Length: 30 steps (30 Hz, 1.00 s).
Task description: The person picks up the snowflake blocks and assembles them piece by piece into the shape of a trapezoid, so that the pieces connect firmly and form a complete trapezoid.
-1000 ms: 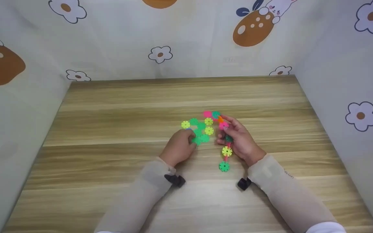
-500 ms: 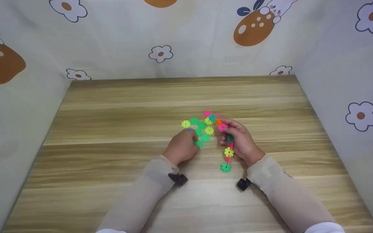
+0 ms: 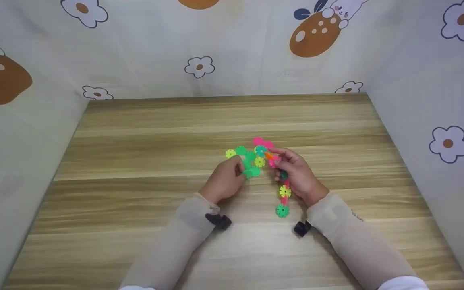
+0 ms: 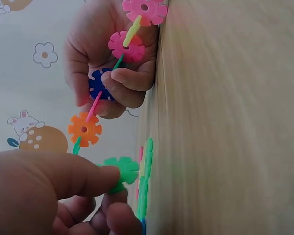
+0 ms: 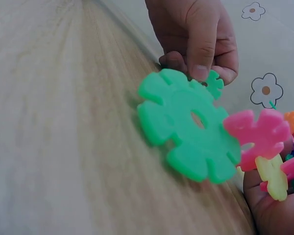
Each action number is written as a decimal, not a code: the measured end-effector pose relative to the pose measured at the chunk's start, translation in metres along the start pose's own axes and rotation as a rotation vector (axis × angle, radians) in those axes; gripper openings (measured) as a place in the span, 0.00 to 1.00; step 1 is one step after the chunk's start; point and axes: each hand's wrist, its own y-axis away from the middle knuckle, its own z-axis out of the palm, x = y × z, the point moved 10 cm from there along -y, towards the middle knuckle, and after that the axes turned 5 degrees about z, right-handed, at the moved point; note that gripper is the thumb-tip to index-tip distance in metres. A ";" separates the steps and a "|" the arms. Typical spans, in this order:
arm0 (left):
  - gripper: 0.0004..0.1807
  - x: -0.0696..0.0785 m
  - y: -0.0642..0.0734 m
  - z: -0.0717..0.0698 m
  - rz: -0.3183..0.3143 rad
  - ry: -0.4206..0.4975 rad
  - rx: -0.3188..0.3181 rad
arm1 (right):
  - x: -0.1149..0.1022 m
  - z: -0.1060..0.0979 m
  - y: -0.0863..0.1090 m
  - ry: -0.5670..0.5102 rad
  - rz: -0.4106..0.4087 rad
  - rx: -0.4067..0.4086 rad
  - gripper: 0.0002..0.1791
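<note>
My left hand [image 3: 224,179] pinches a green flower-shaped disc [image 4: 125,169] between thumb and fingers, close over the table. Facing it, my right hand [image 3: 302,175] holds a chain of interlocking notched plastic discs, with the fingers curled round a dark blue disc [image 4: 99,85]. An orange disc [image 4: 85,129] is part of the chain on the side toward my left hand. From the other side hang a yellow disc [image 3: 284,191] and, at the very end, a green end disc [image 5: 186,127]. The left hand's disc and the chain are apart.
Loose discs lie flat on the wooden table [image 3: 155,141] between and beyond the hands: several green ones [image 3: 241,150], a few yellow ones [image 3: 259,162] and pink ones [image 3: 258,141]. Patterned cloth walls [image 3: 143,52] enclose the table's back and sides.
The left hand has drawn a green disc from the loose ones and lifted it slightly. The chain's upper end has swung left toward that hand, and its lower end has dipped a little.
</note>
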 end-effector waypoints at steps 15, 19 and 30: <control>0.04 0.007 -0.020 -0.018 0.067 0.320 0.229 | 0.000 0.003 -0.001 0.085 -0.002 -0.061 0.16; 0.04 0.007 -0.017 -0.018 0.104 0.308 0.242 | 0.001 0.004 -0.001 0.112 -0.001 -0.069 0.15; 0.05 0.007 -0.017 -0.015 0.167 0.388 0.219 | 0.000 0.005 0.000 0.144 0.011 -0.070 0.14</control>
